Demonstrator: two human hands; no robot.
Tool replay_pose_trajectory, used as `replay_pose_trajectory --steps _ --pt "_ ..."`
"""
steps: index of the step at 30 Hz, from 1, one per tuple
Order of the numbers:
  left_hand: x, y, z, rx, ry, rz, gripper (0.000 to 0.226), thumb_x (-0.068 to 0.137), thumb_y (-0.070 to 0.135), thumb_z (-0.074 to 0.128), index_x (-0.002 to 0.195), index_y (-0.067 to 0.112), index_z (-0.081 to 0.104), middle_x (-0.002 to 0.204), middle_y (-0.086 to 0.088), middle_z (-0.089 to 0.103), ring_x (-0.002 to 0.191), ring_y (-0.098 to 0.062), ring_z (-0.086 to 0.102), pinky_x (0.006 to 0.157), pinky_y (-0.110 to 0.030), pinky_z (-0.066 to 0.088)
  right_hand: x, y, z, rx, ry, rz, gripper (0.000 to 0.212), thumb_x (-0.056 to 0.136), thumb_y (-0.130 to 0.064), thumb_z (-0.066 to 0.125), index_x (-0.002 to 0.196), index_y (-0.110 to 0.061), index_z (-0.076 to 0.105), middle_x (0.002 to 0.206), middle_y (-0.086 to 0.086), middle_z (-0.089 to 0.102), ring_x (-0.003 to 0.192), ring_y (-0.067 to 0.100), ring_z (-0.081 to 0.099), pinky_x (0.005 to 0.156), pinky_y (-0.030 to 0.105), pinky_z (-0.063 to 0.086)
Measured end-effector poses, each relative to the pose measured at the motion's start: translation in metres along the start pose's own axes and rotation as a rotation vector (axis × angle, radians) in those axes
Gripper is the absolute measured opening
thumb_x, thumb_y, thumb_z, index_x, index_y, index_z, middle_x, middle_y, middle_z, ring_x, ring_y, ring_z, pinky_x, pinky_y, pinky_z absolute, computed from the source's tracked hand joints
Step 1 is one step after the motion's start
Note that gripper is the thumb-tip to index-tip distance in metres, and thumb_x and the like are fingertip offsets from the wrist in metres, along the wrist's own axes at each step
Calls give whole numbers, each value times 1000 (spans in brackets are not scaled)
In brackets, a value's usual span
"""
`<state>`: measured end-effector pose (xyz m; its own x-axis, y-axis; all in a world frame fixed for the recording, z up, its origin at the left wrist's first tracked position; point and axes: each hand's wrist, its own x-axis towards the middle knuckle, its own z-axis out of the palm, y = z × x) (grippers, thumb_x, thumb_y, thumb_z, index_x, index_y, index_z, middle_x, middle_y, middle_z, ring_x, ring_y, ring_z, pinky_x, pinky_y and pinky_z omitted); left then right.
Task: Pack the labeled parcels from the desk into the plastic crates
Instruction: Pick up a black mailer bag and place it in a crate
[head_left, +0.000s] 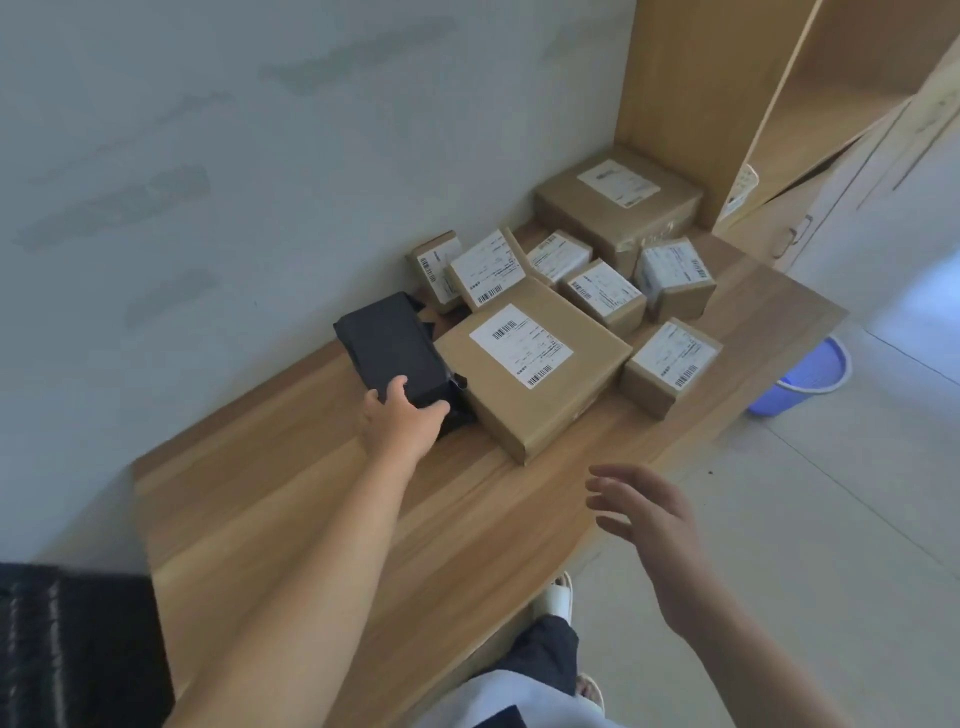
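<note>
Several brown cardboard parcels with white barcode labels crowd the far right of the wooden desk (270, 499). The largest flat parcel (530, 374) lies nearest me. A black wrapped parcel (387, 345) lies left of it by the wall. My left hand (400, 421) grips the near end of the black parcel, thumb on top and fingers round its edge. My right hand (644, 514) hovers above the desk's front edge with fingers spread and holds nothing. No crate shows clearly.
A big labeled box (618, 208) stands at the back against a wooden cabinet (691, 104). A blue plastic basket (810, 376) sits on the tiled floor past the desk's right end. A dark object (78, 644) fills the lower left corner.
</note>
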<state>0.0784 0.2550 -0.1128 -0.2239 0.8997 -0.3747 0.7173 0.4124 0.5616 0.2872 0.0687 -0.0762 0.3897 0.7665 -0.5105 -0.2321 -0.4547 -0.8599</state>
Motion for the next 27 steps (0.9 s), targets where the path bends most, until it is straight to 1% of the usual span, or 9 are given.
replay_pose_trajectory --steps 3,6,10,14,17,21,22,25,27 --pt "41 21 15 -61 57 -128 92 85 53 73 159 37 21 168 -8 5 154 -33 12 122 -56 26 22 -23 0 -62 -26 -24 17 97 -12 66 98 -22 79 95 1 78 93 18 75 87 36 57" --pt "64 32 31 -69 72 -261 102 81 56 78 159 37 16 168 -15 5 153 -37 13 122 -54 18 41 -39 -6 -154 -44 0 17 98 -12 65 101 -21 79 98 0 78 91 16 75 86 34 57" --pt "84 33 43 -20 104 -322 105 76 51 83 155 41 15 159 -20 19 140 -40 28 115 -54 28 67 -52 -17 -178 -4 45 16 98 -10 64 100 -18 79 97 3 78 91 19 75 87 37 58" --pt "86 36 43 22 113 -344 104 77 47 82 155 41 14 156 -19 22 138 -41 31 113 -53 28 90 -61 -21 -202 -6 84 15 97 -11 66 99 -17 79 97 6 78 94 24 74 90 42 59" --pt "83 41 38 -6 113 -352 104 79 42 82 157 43 13 156 -19 23 139 -41 31 113 -56 29 103 -77 -19 -213 -76 60 15 98 -12 65 100 -19 79 98 5 78 94 23 74 89 41 59" --pt "79 38 21 -124 129 -349 99 72 39 82 151 50 22 144 -15 35 123 -37 45 104 -57 46 125 -99 -19 -217 -183 16 15 97 -13 66 102 -18 79 100 7 77 96 22 73 88 39 59" --pt "73 38 14 -171 145 -339 96 72 37 81 149 50 26 143 -14 36 120 -35 45 102 -54 47 130 -104 -19 -216 -215 14 15 96 -12 66 101 -18 79 100 7 77 95 21 73 89 39 59" --pt "49 35 -3 -491 183 -281 90 73 23 82 148 44 37 150 -4 39 121 -26 42 93 -43 44 143 -117 -22 -218 -327 1 15 95 -11 67 98 -18 80 100 9 78 93 20 75 89 39 59" --pt "23 35 -13 -660 209 -238 89 63 31 86 138 51 44 150 4 43 128 -23 45 100 -44 46 155 -124 -26 -204 -375 -2 15 95 -10 67 99 -17 80 100 9 78 95 22 75 82 36 58"
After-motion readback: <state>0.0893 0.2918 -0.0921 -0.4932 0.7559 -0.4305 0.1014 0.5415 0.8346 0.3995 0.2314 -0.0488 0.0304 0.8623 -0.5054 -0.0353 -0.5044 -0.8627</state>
